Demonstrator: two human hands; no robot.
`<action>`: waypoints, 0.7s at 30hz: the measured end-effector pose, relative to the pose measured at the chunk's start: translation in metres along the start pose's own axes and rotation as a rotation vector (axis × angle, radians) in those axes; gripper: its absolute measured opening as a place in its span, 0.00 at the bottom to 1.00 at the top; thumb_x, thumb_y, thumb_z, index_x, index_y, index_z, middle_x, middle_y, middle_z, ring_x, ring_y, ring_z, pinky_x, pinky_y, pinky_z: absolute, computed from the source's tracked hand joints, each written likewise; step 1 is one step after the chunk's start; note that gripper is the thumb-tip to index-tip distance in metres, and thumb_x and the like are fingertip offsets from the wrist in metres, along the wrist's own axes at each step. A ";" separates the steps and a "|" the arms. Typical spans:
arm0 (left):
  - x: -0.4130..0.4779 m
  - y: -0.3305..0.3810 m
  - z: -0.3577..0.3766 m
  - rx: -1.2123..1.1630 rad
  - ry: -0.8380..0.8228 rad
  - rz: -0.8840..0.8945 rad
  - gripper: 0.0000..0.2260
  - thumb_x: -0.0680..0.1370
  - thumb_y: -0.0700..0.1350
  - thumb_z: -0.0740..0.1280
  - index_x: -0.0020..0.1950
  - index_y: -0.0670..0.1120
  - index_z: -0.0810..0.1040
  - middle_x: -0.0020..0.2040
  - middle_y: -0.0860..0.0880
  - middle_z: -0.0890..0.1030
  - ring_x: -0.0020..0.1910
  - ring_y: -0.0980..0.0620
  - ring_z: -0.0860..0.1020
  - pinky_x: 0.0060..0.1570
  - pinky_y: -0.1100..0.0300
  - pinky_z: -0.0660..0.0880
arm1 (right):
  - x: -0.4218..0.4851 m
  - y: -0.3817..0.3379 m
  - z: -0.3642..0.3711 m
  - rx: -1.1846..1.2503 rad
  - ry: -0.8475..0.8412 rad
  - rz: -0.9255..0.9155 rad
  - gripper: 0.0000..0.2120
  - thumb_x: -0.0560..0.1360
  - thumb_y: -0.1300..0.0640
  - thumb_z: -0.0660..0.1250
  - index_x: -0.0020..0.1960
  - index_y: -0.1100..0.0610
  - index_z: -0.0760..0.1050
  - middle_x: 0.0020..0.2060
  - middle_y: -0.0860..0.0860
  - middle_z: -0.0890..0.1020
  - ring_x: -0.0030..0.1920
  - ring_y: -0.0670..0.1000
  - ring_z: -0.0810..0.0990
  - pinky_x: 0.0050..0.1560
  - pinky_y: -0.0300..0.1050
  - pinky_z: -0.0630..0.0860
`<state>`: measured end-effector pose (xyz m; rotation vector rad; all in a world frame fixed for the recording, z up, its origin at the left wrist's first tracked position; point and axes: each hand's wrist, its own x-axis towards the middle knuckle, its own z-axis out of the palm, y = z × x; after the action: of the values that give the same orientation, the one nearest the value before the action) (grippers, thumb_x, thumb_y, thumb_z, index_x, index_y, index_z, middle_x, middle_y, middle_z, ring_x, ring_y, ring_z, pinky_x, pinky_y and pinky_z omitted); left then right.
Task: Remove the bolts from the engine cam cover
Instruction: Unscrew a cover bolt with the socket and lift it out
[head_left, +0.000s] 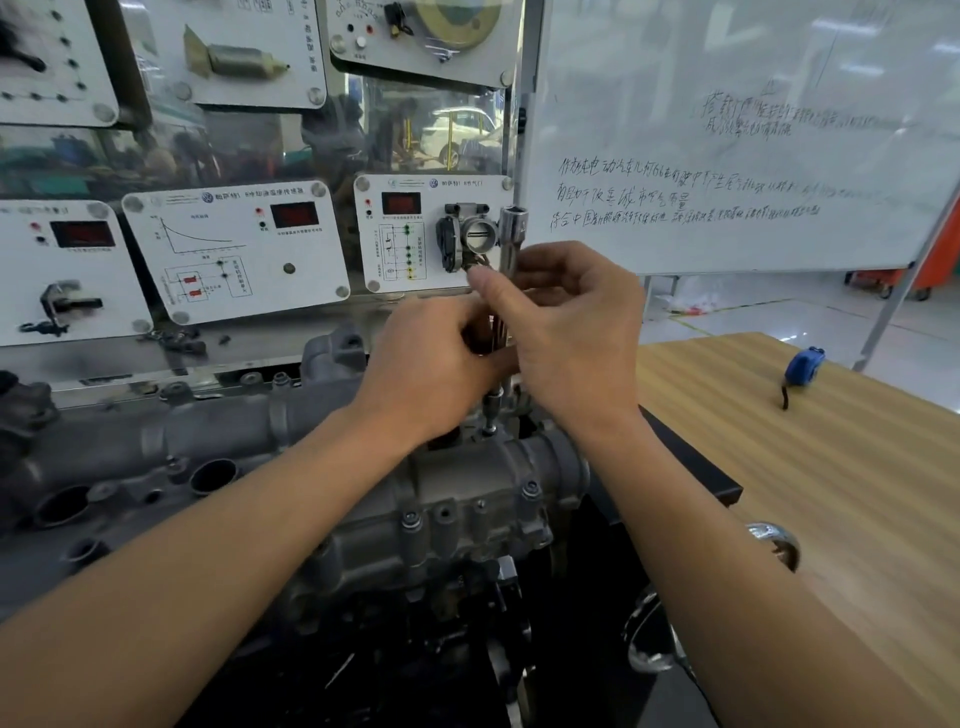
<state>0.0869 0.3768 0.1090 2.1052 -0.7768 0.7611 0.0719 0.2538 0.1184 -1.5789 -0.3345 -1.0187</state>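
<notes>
Handwritten Chinese lines on whiteboard; VW badge on sensor panel.

My left hand and right hand both curl their fingers around an upright chrome socket wrench. Its lower end sits on a bolt at the far edge of the grey cam cover. A blue tape measure lies near the tabletop's far edge.
</notes>
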 end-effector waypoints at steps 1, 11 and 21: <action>0.001 -0.004 -0.001 -0.062 -0.043 -0.020 0.13 0.72 0.54 0.70 0.44 0.44 0.83 0.36 0.48 0.83 0.37 0.50 0.82 0.39 0.49 0.79 | 0.002 0.000 -0.001 0.011 0.000 0.009 0.08 0.69 0.55 0.79 0.43 0.56 0.82 0.34 0.48 0.85 0.35 0.46 0.85 0.39 0.42 0.82; 0.003 -0.004 0.000 -0.127 -0.052 -0.063 0.11 0.71 0.45 0.75 0.44 0.40 0.77 0.36 0.44 0.80 0.34 0.48 0.78 0.37 0.48 0.76 | 0.018 -0.005 -0.009 -0.160 -0.271 -0.033 0.15 0.78 0.49 0.68 0.42 0.61 0.81 0.29 0.45 0.80 0.31 0.42 0.77 0.36 0.41 0.74; 0.011 -0.002 -0.008 -0.110 -0.058 -0.053 0.11 0.69 0.53 0.72 0.36 0.46 0.79 0.30 0.46 0.81 0.31 0.49 0.81 0.33 0.50 0.78 | 0.033 -0.021 0.002 -0.262 -0.344 -0.060 0.14 0.74 0.55 0.71 0.35 0.62 0.77 0.28 0.53 0.78 0.30 0.45 0.72 0.35 0.45 0.72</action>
<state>0.0937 0.3813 0.1203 2.0481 -0.7730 0.6181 0.0775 0.2515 0.1567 -1.9974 -0.5007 -0.8589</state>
